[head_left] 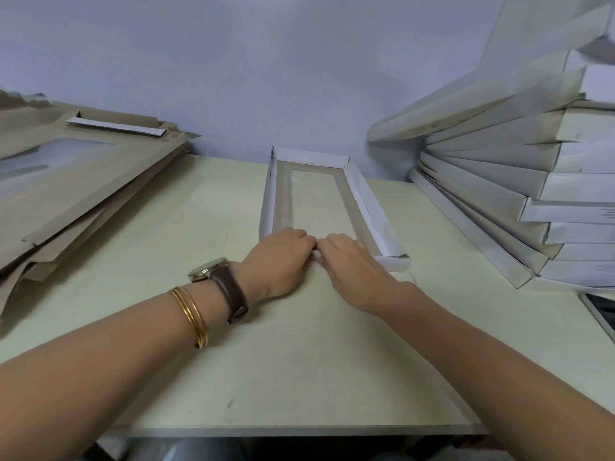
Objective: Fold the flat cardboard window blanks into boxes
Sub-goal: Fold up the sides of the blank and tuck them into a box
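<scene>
The left hand [279, 257] and right hand [354, 266] gripped the near wall of the window box [366, 201] with curled fingers, mostly hiding it; the wristwatch [208, 269] dial was unreadable.

On my feed both forearms come in bare. Behind the left hand [278, 257] sits a watch [209, 269] with a round, pale metal case and a dark brown leather strap [233, 294]. Further up the arm are thin gold bangles [191, 316], stacked close together.
</scene>
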### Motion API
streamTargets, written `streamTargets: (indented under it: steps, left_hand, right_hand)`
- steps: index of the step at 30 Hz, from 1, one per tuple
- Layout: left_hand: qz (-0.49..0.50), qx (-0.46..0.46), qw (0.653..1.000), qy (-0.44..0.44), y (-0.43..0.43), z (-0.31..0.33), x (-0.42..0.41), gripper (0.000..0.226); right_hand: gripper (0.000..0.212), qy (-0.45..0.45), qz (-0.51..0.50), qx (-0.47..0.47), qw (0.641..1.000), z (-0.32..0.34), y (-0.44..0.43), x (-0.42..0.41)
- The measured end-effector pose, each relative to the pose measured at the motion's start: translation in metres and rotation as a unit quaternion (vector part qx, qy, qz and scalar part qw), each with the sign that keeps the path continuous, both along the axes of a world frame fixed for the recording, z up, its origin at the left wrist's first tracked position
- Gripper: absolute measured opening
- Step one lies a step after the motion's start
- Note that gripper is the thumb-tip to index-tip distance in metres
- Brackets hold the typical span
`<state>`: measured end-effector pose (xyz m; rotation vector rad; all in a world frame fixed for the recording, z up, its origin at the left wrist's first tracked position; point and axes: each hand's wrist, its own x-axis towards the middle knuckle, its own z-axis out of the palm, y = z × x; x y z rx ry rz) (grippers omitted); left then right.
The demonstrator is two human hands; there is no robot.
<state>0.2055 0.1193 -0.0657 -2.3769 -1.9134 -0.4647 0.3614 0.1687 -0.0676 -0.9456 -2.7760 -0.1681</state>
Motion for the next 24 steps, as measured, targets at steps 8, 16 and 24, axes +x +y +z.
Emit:
streamTargets:
  steps: [8,16,24]
  left_hand:
    - [-0.03,0.001,0.999,-0.013,-0.001,0.002,-0.007,0.023]
    - [-0.019,-0.005,1.0,-0.004,-0.006,0.003,-0.017,0.024]
    - [-0.014,0.043,0.996,0.076,-0.005,0.001,-0.029,0.028]
  right_hand:
    - [0.019,-0.004,0.026,-0.002,1.0,0.002,0.006,0.019]
    - [0.022,-0.041,-0.014,0.054,0.998,0.001,0.019,0.067]
    - [0.021,-0.036,-0.016,0.056,0.998,0.0,0.024,0.081]
